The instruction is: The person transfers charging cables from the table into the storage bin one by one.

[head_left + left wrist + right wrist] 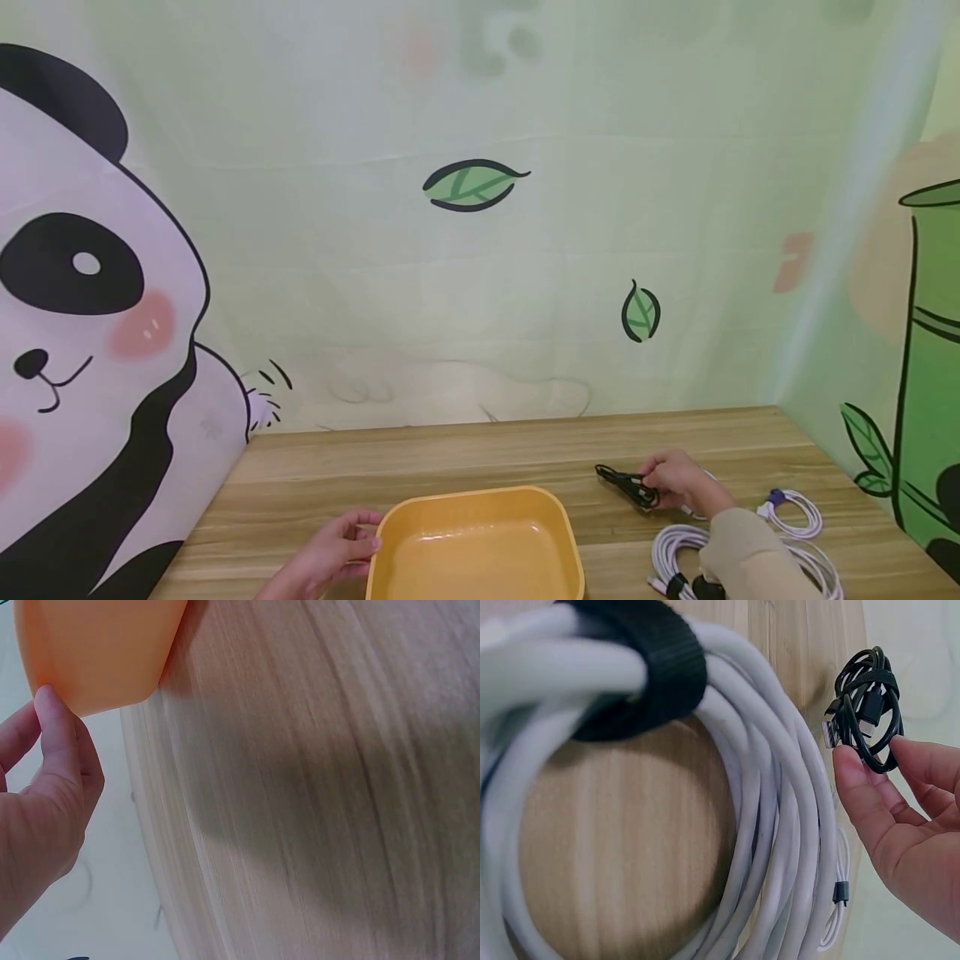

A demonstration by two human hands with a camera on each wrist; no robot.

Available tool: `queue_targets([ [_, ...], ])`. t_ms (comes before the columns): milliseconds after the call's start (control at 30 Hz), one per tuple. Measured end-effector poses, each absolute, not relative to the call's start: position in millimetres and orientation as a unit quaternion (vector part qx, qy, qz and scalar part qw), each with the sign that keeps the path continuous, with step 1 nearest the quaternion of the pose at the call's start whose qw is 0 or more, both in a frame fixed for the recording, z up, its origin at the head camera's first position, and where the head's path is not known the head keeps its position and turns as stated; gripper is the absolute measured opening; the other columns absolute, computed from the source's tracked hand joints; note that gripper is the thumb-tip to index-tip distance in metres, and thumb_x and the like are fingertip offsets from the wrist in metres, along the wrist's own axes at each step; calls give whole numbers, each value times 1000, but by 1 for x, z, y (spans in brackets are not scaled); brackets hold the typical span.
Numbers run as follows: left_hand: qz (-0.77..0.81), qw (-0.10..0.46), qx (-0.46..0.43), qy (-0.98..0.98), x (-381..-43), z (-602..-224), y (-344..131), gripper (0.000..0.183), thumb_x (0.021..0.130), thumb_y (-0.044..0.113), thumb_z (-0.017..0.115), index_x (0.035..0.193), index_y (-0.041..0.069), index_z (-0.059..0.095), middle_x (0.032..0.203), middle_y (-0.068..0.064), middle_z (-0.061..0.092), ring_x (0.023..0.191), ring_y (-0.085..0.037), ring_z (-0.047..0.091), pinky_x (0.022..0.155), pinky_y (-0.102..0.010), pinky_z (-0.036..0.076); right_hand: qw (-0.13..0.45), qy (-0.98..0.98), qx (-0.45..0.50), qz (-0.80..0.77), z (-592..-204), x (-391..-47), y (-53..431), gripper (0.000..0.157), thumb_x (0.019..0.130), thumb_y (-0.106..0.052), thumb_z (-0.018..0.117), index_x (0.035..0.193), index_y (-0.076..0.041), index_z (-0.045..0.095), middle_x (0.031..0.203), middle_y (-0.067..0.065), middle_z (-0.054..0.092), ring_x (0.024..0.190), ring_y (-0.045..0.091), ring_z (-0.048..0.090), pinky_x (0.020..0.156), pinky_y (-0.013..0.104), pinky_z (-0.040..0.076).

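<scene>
A yellow-orange plastic tray [468,497] stands at the front middle of the wooden table. At its left edge, my left hand [333,550] pinches the rim; the left wrist view has a fingertip on the wall of the tray [105,652]. Farther right, my right hand [682,482] pinches a coiled black USB cable [630,485] between thumb and fingers. The right wrist view shows this black cable [871,706] bound with a black strap, its metal plugs visible, beyond the fingertips.
A thick white cable coil [663,550] with black straps lies under the right forearm. To its right is a smaller white cable [808,515] with a dark blue tie. Another thin white cable [841,915] has a black tie. A printed cloth backdrop [337,275] borders the table.
</scene>
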State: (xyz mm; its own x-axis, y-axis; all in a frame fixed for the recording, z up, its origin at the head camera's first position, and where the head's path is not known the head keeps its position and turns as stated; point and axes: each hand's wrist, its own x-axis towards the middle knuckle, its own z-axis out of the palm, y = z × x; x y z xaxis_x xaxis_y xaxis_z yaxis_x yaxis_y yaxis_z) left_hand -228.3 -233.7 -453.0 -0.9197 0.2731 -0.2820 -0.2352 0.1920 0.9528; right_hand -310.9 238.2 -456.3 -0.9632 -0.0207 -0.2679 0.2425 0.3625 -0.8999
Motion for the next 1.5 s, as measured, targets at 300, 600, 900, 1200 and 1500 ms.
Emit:
queue_targets([
  [300,634,204,12,746,-228,-452,-234,46,84,10,58,121,-8,36,87,-4,52,74,-11,55,64,-24,51,110,819,49,-561,-450,-310,238,16,77,10,49,92,15,48,71,9,54,59,18,52,52,31,50],
  [600,635,203,10,746,-227,-453,-234,47,84,11,58,121,-8,37,85,-3,50,71,-10,54,63,-24,50,105,825,44,-553,-445,-309,235,19,77,6,50,96,13,49,77,10,56,66,18,53,58,34,51],
  [900,633,203,13,747,-228,-452,-234,46,84,10,57,121,-8,37,88,-5,51,73,-12,55,64,-24,51,111,824,42,-554,-441,-310,232,19,77,5,50,96,11,50,77,10,58,65,17,55,57,35,50],
  [1200,630,198,13,750,-227,-453,-233,45,84,10,57,121,-7,37,88,-5,52,72,-11,55,62,-23,50,116,815,24,-567,-437,-309,226,19,78,3,51,95,10,50,78,9,59,65,16,55,59,37,51],
  [1500,631,202,16,748,-228,-453,-234,45,84,10,57,121,-7,37,87,-3,52,71,-10,54,62,-22,50,118,805,10,-581,-433,-312,218,18,79,3,50,96,10,51,79,8,58,67,15,56,65,39,52],
])
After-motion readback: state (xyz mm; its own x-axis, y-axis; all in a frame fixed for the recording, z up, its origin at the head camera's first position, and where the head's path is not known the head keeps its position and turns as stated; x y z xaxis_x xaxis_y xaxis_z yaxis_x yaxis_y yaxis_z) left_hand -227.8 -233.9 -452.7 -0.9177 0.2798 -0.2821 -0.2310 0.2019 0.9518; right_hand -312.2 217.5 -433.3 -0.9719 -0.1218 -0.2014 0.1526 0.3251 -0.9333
